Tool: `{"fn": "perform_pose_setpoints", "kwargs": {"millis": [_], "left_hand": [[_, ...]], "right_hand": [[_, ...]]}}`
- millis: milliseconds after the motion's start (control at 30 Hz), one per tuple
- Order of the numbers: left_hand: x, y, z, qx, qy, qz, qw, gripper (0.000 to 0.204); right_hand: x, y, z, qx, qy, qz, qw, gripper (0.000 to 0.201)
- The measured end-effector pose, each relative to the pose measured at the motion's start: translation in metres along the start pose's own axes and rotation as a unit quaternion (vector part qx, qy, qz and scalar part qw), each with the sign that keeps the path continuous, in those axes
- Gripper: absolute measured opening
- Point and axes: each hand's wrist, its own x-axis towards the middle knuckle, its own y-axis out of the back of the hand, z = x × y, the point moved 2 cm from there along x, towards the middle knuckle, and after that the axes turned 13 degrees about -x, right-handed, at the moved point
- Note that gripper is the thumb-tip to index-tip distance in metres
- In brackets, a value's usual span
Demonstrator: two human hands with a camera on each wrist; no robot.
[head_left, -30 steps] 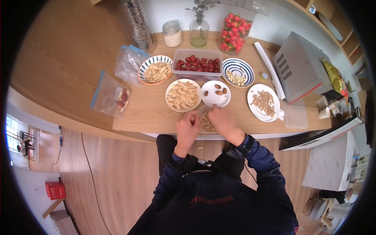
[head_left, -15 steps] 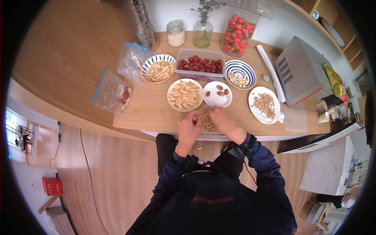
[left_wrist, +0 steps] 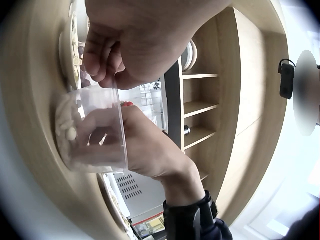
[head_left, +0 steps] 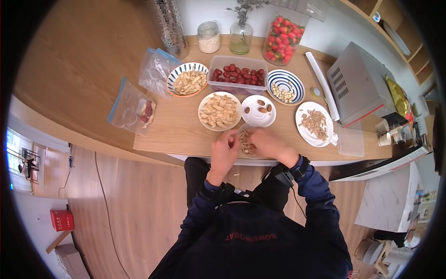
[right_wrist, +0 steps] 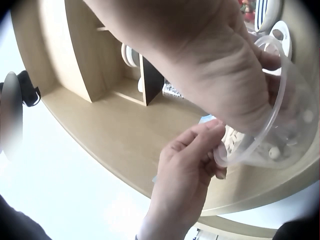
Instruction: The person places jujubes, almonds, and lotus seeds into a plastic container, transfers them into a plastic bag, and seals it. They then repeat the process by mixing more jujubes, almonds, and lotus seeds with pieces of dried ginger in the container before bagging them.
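In front of the person, at the table's near edge, stands a clear plastic tub (left_wrist: pixel 122 135) with pale brown strips (head_left: pixel 246 144) and a few white round pieces (right_wrist: pixel 274 152) in it. My left hand (head_left: pixel 224 151) pinches the tub's rim between thumb and fingers, as both wrist views show. Over the opposite side reaches my right hand (head_left: pixel 268 145), its bent fingers down inside the tub among the pieces. Cannot tell whether those fingertips hold anything. Just beyond the tub are a white dish (head_left: pixel 249 120) with several brown nuts and a bowl of pale cut strips (head_left: pixel 218 111).
Behind stand a container of red dates (head_left: pixel 238 76), a blue-striped bowl (head_left: pixel 302 93) with round pale pieces, and an orange-rimmed bowl (head_left: pixel 173 92). A white plate (head_left: pixel 325 139) with brown strips lies at right, zip bags (head_left: pixel 125 107) at left. A grey appliance (head_left: pixel 355 83) stands far right.
My right hand has shifted from the tub's far rim to reach down inside it. The left hand keeps its place at the rim. The head view has shifted slightly.
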Motion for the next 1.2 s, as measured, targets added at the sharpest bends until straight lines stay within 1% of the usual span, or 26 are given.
{"fn": "perform_pose_setpoints", "kwargs": {"millis": [67, 167, 233, 267, 333, 433, 533, 633, 733, 800, 833, 900, 933, 1000, 1033, 1100, 1133, 1200], "left_hand": [[0.001, 0.001, -0.003, 0.0, 0.007, -0.001, 1.0, 0.018], [0.001, 0.002, -0.005, 0.005, 0.018, -0.007, 1.0, 0.019], [0.001, 0.002, -0.006, 0.011, 0.029, -0.012, 0.999, 0.02], [0.001, 0.002, -0.004, 0.014, 0.01, 0.0, 1.0, 0.02], [0.001, 0.002, 0.003, 0.019, -0.03, 0.024, 0.999, 0.022], [0.007, 0.005, 0.018, 0.052, -0.108, 0.023, 0.993, 0.025], [0.007, -0.001, 0.038, -0.063, -0.04, -0.018, 0.997, 0.019], [0.009, -0.004, 0.027, -0.103, 0.017, -0.023, 0.994, 0.015], [0.014, -0.003, 0.028, -0.101, 0.035, -0.042, 0.993, 0.013], [0.02, -0.002, 0.033, -0.078, -0.002, -0.023, 0.997, 0.011], [0.026, 0.0, 0.034, -0.067, -0.02, -0.014, 0.997, 0.011], [0.048, 0.012, 0.001, -0.099, -0.034, 0.061, 0.993, 0.01], [0.06, 0.02, -0.002, -0.091, -0.016, 0.069, 0.993, 0.01], [0.079, 0.031, -0.007, -0.075, 0.017, 0.086, 0.993, 0.01], [0.081, 0.032, -0.006, 0.002, -0.031, 0.095, 0.995, 0.011], [0.082, 0.03, -0.002, 0.155, -0.124, 0.109, 0.974, 0.014], [0.078, 0.026, 0.004, 0.167, -0.097, 0.092, 0.977, 0.017], [0.059, 0.02, 0.024, 0.192, -0.042, 0.06, 0.979, 0.022]], "right_hand": [[-0.002, 0.026, 0.001, 0.084, 0.004, 0.046, 0.995, 0.01], [-0.005, 0.035, 0.011, 0.164, -0.037, 0.088, 0.982, 0.01], [-0.006, 0.038, 0.016, 0.218, -0.076, 0.059, 0.971, 0.011], [-0.006, 0.04, 0.017, 0.245, -0.096, 0.044, 0.964, 0.012], [-0.008, 0.041, 0.015, 0.269, -0.107, 0.063, 0.955, 0.011], [-0.008, 0.035, 0.008, 0.31, -0.128, 0.08, 0.939, 0.01], [-0.008, 0.033, -0.004, 0.342, -0.132, 0.115, 0.923, 0.011], [-0.01, 0.025, -0.01, 0.36, -0.139, 0.159, 0.909, 0.014], [-0.015, 0.029, -0.011, 0.384, -0.16, 0.185, 0.89, 0.014], [-0.017, 0.033, -0.008, 0.416, -0.178, 0.188, 0.872, 0.014], [-0.019, 0.032, -0.001, 0.409, -0.184, 0.215, 0.868, 0.014], [-0.022, 0.03, 0.019, 0.392, -0.196, 0.269, 0.858, 0.014], [-0.026, 0.036, 0.026, 0.363, -0.216, 0.278, 0.862, 0.012], [-0.034, 0.05, 0.03, 0.311, -0.208, 0.233, 0.898, 0.013], [-0.036, 0.054, 0.032, 0.284, -0.201, 0.21, 0.914, 0.014], [-0.035, 0.047, 0.028, 0.181, -0.121, 0.195, 0.956, 0.019], [-0.034, 0.045, 0.023, 0.128, -0.079, 0.186, 0.971, 0.022], [-0.029, 0.043, 0.011, 0.06, -0.067, 0.123, 0.988, 0.027]]}}
